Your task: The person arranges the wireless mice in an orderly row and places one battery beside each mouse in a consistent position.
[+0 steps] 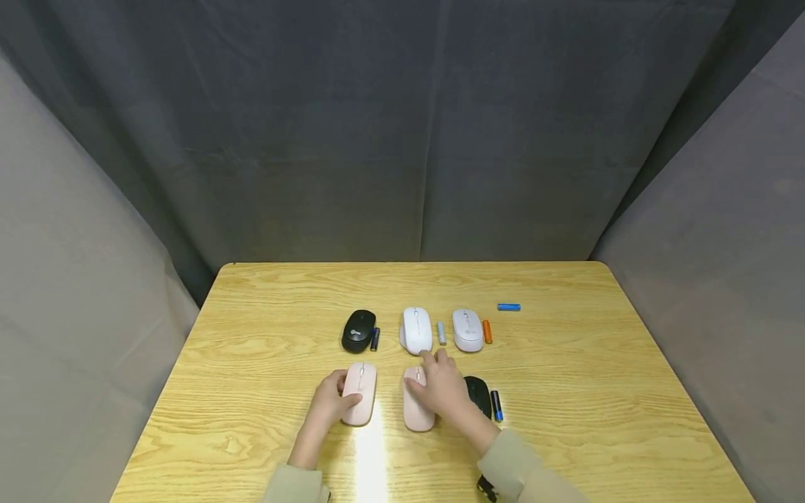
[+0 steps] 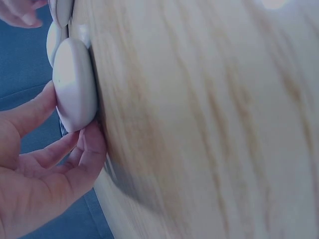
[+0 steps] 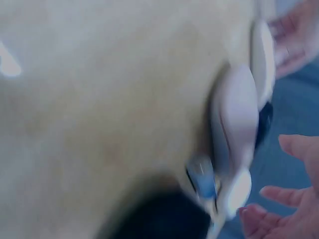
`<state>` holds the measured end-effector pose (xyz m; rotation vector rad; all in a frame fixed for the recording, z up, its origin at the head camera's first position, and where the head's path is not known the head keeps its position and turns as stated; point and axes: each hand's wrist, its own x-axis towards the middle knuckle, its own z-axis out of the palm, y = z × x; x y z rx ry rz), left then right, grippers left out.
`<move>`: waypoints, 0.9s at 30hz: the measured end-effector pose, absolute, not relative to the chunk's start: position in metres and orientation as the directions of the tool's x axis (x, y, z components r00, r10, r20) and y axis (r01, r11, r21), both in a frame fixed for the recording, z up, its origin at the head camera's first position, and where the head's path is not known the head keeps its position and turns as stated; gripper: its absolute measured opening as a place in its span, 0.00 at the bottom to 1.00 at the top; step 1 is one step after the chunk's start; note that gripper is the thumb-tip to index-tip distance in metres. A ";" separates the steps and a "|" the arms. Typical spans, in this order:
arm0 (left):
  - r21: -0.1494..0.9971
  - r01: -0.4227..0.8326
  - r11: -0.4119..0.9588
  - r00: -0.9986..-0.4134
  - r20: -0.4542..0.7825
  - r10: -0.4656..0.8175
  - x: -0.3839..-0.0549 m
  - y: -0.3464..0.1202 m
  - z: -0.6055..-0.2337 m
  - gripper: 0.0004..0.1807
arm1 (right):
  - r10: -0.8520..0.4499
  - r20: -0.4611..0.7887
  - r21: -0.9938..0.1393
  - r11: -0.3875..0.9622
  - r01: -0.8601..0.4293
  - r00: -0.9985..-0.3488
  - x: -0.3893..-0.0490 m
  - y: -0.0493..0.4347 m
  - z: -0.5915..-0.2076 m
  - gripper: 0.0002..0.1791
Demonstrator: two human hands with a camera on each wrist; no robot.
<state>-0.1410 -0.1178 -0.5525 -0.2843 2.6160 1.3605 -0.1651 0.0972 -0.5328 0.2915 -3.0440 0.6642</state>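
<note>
My left hand (image 1: pixel 328 402) grips a pale pink computer mouse (image 1: pixel 359 405) at its left side, thumb and fingers on its edges. In the left wrist view the same mouse (image 2: pixel 75 87) stands slightly tilted between thumb and fingertips. My right hand (image 1: pixel 445 388) hovers over a second pink mouse (image 1: pixel 418 416), overlapping its upper right part in the head view. Its fingers (image 3: pixel 281 196) are spread apart and hold nothing in the blurred right wrist view. A black mouse (image 1: pixel 479 395) is partly hidden behind the right wrist, with a dark-and-blue battery (image 1: pixel 497 405) beside it.
Behind the hands lie a black mouse (image 1: pixel 359 331) with a dark battery (image 1: pixel 374 339), a white mouse (image 1: pixel 416 331) with a grey battery (image 1: pixel 441 333), and another white mouse (image 1: pixel 468 331) with an orange battery (image 1: pixel 487 331). A blue battery (image 1: pixel 509 307) lies farther back right.
</note>
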 end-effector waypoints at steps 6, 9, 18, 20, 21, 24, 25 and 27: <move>0.788 -0.247 0.564 -0.967 -0.242 -0.085 -0.142 -0.118 -0.554 0.29 | -0.157 0.241 -0.445 0.859 -0.253 -0.958 -0.201 0.132 -0.516 0.26; 0.787 -0.244 0.567 -0.967 -0.240 -0.083 -0.142 -0.118 -0.554 0.29 | -0.144 0.264 -0.459 0.851 -0.256 -0.954 -0.219 0.152 -0.511 0.26; 0.786 -0.247 0.567 -0.966 -0.242 -0.085 -0.142 -0.118 -0.553 0.29 | -0.128 0.172 -0.410 0.892 -0.189 -0.977 -0.262 0.207 -0.522 0.29; 0.790 -0.243 0.563 -0.967 -0.240 -0.081 -0.142 -0.118 -0.553 0.29 | -0.119 0.143 -0.404 0.899 -0.167 -0.983 -0.269 0.217 -0.527 0.29; 0.792 -0.241 0.561 -0.968 -0.238 -0.079 -0.142 -0.118 -0.553 0.29 | -0.114 0.122 -0.402 0.902 -0.154 -0.986 -0.272 0.222 -0.529 0.30; 0.793 -0.240 0.560 -0.968 -0.238 -0.078 -0.142 -0.119 -0.553 0.29 | -0.110 0.064 -0.396 0.909 -0.127 -0.992 -0.280 0.235 -0.536 0.31; 0.792 -0.243 0.561 -0.967 -0.240 -0.079 -0.142 -0.119 -0.553 0.29 | -0.111 0.054 -0.393 0.911 -0.123 -0.992 -0.282 0.239 -0.538 0.31; 0.790 -0.248 0.561 -0.966 -0.246 -0.081 -0.142 -0.119 -0.553 0.29 | -0.114 0.040 -0.377 0.918 -0.121 -0.993 -0.286 0.245 -0.543 0.32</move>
